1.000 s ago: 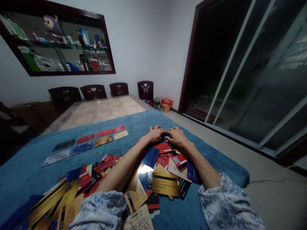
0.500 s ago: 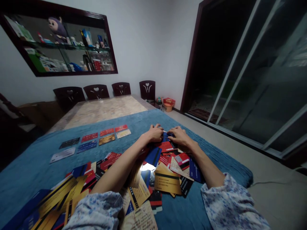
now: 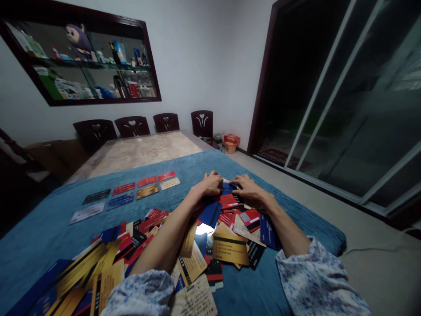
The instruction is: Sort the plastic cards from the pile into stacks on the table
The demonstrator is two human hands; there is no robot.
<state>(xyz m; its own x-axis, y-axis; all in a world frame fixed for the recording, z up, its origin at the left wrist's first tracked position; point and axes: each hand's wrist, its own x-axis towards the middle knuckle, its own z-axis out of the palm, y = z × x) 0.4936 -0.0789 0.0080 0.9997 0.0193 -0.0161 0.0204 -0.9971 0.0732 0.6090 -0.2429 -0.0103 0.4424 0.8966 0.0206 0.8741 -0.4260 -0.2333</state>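
Head view: left hand (image 3: pixel 212 183) and right hand (image 3: pixel 249 188), fingers curled, flank a thin blue rectangular card (image 3: pixel 227 189) at the far end of a loose multicoloured card heap (image 3: pixel 230 250) on blue plush cloth (image 3: pixel 255 292); whether either pinches it cannot be told.

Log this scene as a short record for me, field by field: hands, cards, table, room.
Left hand: at the left side of a blue card; grip unclear
Right hand: at that card's right side; grip unclear
Laid-out cards: eight, two rows of four
Loose cards: overlapping, in a spread heap
Table: near part under blue cloth
Room: four dark chairs; wall shelf with plush toy
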